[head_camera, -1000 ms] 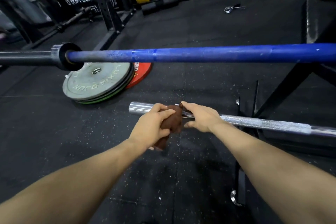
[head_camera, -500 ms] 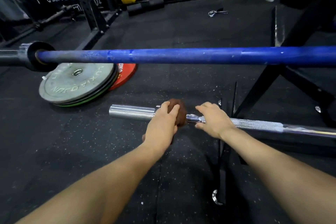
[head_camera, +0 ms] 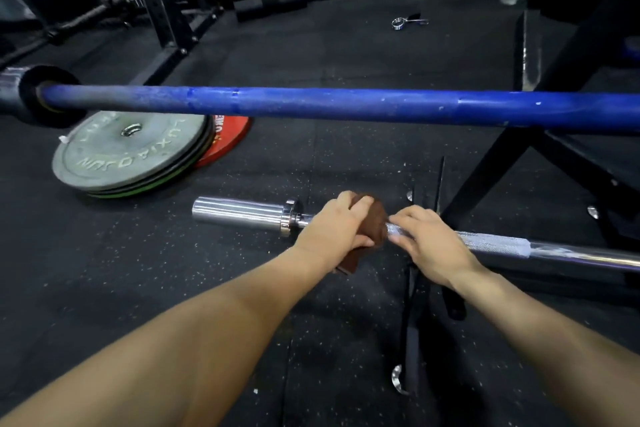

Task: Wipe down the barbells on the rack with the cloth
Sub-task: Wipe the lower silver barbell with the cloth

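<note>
Two barbells were in view; the chrome barbell point(head_camera: 491, 244) lay low and near, the blue barbell point(head_camera: 311, 106) higher and beyond it, both running left to right — the rack's point(head_camera: 485, 180) black struts stood at right. Step in hand, as judged: wiping the chrome shaft just inboard of its collar. The left hand point(head_camera: 332, 232) gripped the cloth point(head_camera: 375, 215), fingers curled over it and round the bar, a loose end hanging below the wrist; the right hand point(head_camera: 429, 246) lay on the shaft just beside the cloth, fingers bent over the bar — whether they closed fully underneath could not be told. Next move likely called for sliding the wrapped cloth along the knurling toward the right, the right hand shifting clear; the blue bar looked untouched by either hand. Materials: cloth brown, soft, bunched; chrome sleeve smooth and mirror-bright, shaft knurled, matt silver; blue coating chipped and scuffed; floor black speckled rubber; grey plates point(head_camera: 131, 156) flat, round, stacked.
</note>
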Action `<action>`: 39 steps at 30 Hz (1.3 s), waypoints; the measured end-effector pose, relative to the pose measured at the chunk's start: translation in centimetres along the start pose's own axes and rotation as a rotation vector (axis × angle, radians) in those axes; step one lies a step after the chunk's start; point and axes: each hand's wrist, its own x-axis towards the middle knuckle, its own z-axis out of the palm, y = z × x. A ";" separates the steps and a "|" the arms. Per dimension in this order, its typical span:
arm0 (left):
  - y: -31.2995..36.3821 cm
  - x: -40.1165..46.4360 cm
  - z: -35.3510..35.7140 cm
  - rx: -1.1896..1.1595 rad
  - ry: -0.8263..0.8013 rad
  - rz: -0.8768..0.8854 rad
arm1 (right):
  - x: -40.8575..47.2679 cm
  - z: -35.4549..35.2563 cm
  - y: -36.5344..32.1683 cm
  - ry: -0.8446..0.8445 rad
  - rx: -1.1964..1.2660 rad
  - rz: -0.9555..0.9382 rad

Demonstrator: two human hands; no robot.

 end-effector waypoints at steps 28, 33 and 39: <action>2.6 0.7 2.6 -0.064 0.156 0.002 | -2.8 1.2 1.3 0.348 0.067 0.074; -1.7 -1.5 1.7 -0.017 0.126 0.032 | -2.6 1.6 1.4 0.323 0.287 0.267; 0.9 0.1 2.4 -0.049 0.226 -0.050 | -2.7 1.6 1.1 0.368 0.089 0.171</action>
